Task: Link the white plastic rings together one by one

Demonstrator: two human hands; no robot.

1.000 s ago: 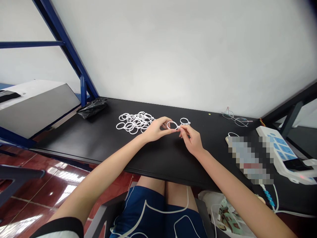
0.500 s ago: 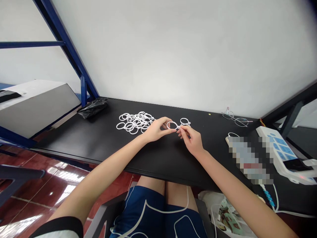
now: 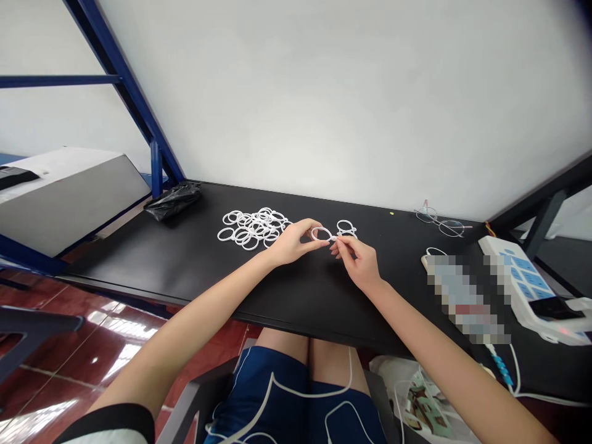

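Observation:
Between my hands, just above the black tabletop, is a white ring (image 3: 321, 228) with a small knob-like joint on its right side. My left hand (image 3: 296, 239) holds the ring's left and lower edge between thumb and fingers. The fingertips of my right hand (image 3: 357, 259) pinch the joint, partly hiding it. Left of my hands lies a loose pile of several similar white rings (image 3: 252, 227), overlapping one another. Beyond my right hand rest a few more white rings (image 3: 346, 226), partly covered by its fingers.
The black table (image 3: 296, 296) stands against a pale wall. At its left end lies a crumpled black plastic bag (image 3: 173, 200). Eyeglasses (image 3: 439, 221), a blurred-out phone (image 3: 462, 299) on a cable, and a white power strip (image 3: 531, 287) are on the right.
Almost nothing differs. Both hands keep their hold on the ring, with only a very slight shift of the right fingers at the joint.

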